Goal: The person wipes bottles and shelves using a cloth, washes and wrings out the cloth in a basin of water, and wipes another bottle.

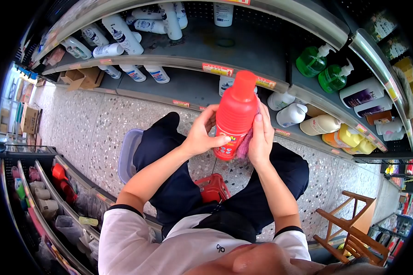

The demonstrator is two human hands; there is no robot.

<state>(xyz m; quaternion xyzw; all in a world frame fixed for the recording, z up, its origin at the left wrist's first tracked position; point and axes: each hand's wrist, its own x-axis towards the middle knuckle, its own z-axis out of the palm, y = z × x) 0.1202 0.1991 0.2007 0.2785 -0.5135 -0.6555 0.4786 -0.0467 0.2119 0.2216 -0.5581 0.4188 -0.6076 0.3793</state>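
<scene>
Your left hand (202, 133) was curled round the lower side of the red bottle (236, 112), fingers bent behind it and thumb laid across the front by the label, so it was closed as far as the bottle's girth let it. Your right hand (262, 135) lay along the opposite side, its fingers nearly straight and together, pressing the pink cloth (243, 145) against the bottle. You had the bottle up in front of you, above your knees, tilted a little with its red cap toward the shelves (195, 50). Between your legs, a red plastic object (214, 189) sat on the speckled floor (94, 112), and a lavender tub (128, 158) stood just beside your left leg. On the shelves ahead, white bottles (121, 34) stood and lay toward the left, while two green pump bottles (333, 78) were to the right. An open cardboard box (83, 78) rested low on the left, and a wooden seat (351, 224) was on the floor to your right, well apart from your hands
</scene>
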